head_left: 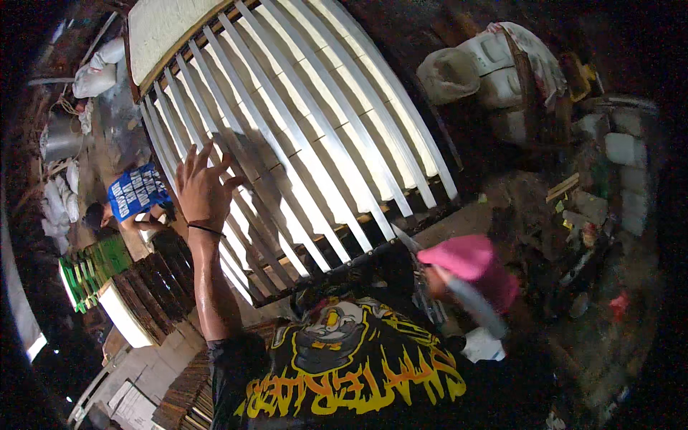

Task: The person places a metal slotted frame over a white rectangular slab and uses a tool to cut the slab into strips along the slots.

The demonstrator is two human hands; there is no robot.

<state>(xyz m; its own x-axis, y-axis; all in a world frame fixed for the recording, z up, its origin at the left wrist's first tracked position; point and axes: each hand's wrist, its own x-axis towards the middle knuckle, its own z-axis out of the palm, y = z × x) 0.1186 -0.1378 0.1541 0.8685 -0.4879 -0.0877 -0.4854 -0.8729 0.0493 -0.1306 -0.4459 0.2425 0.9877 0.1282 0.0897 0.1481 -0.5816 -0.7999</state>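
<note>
Nearest: wearer's black shirt (387, 344) along the bottom edge. Pink cap (469, 269) on a co-worker just right of it, at the frame's lower end; blurred grey strip (474, 307) runs across there, so that corner is crowded. Left hand (206, 184) is over the left part of the bars (287, 122), palm down, fingers spread wide, gripping nothing; can't tell if fingertips touch metal. Right hand out of view, can't tell its state.

Bars: silvery, long, narrow, side by side with gaps, spanning the dark frame (337, 269) ahead of the wearer. White surface below shows through, thin dark lines on it, hand's shadow across. Pale panel (168, 36) at the far end.

Left side: dark stack (161, 283), green stack (100, 261), co-worker in blue shirt (136, 192) bent over. Far right: white sacks (494, 68).

Writing: black shirt has yellow-orange lettering plus a cartoon, upside down; blue shirt has white lettering.
</note>
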